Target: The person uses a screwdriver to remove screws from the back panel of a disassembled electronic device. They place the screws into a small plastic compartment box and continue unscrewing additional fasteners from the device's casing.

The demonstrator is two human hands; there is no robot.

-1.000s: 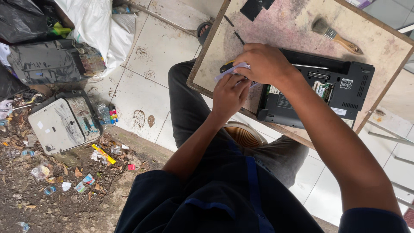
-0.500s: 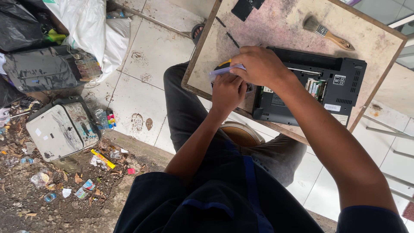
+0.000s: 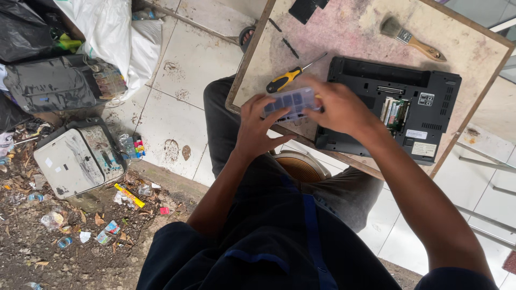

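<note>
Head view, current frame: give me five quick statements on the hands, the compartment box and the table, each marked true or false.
1. Both hands hold the clear compartment box above the table's near edge. True: the left hand and the right hand each grip an end.
2. The screwdriver is in the right hand. False: it lies on the table, touched by neither hand.
3. The laptop lies underside up with an open bay. True.
4. The paintbrush lies on the laptop. False: it lies on the table beyond the laptop.
5. An old printer is on the ground to the left. True.
</note>
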